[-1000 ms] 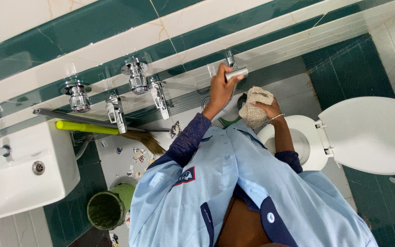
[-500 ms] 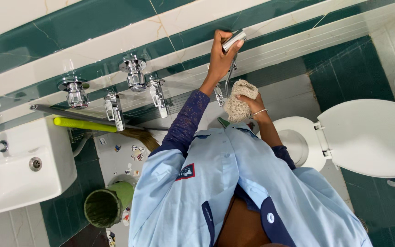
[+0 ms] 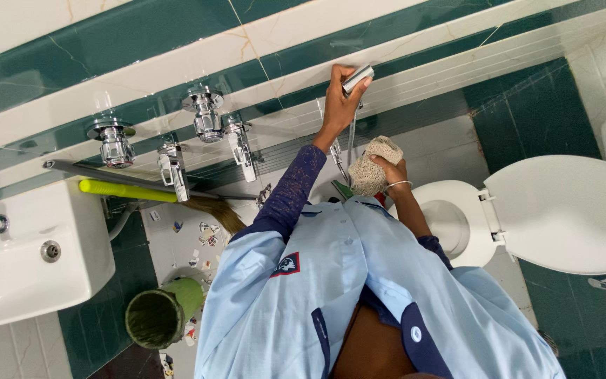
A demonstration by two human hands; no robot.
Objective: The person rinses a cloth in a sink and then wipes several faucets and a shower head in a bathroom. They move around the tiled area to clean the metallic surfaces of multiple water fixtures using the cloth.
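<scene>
In the head view, the left hand (image 3: 336,98) is raised to the wall of green and cream tiles (image 3: 142,49). Its fingers are closed around the chrome spray head (image 3: 357,76), which it holds against a cream tile band. A thin metal hose (image 3: 351,133) hangs down from the spray head. The right hand (image 3: 389,170) is lower, just beside the hose, and its fingers are curled tight on a beige mesh scrubbing cloth (image 3: 373,166), bunched into a ball. A thin bangle (image 3: 399,184) sits on this wrist.

On the light blue uniform shirt (image 3: 317,281) there is one small badge (image 3: 285,264): a slanted patch, dark blue with a red edge, on the left chest. Its print is too small to tell.

To the right of the hands stands the white toilet (image 3: 450,224) with its lid (image 3: 569,210) open. To the left, chrome taps (image 3: 205,116) are fixed on the wall, and a broom with a yellow-green handle (image 3: 128,190) lies near them. Below is the white washbasin (image 3: 29,260), and a green waste bin (image 3: 159,316) stands on the floor. Small coloured paper scraps (image 3: 205,231) lie on the floor near the bin.
</scene>
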